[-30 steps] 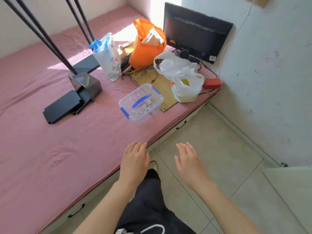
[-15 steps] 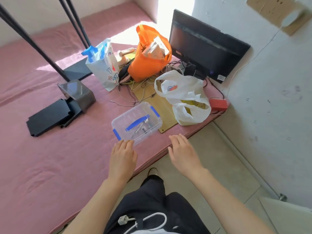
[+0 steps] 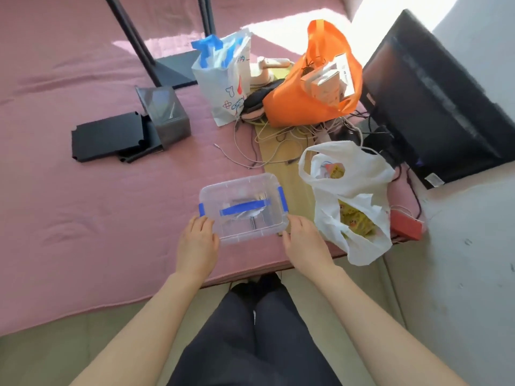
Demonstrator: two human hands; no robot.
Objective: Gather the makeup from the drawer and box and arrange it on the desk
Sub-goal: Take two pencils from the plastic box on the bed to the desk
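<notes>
A clear plastic box with blue side clips and a blue handle on its closed lid sits on the pink surface near its front edge. Metallic and dark items show dimly through the lid. My left hand rests against the box's near-left corner, fingers spread. On the other side, my right hand touches the near-right corner. Neither hand has closed around the box. No drawer is in view.
Right of the box lies a white plastic bag with yellow packets. Behind stand an orange bag, a white paper bag, tangled cables, a black monitor and black boxes. A red box sits at the right edge.
Both hands moved forward from the front edge of the pink surface to the clear box and now touch its near corners. The camera moved closer and looks down more steeply.
</notes>
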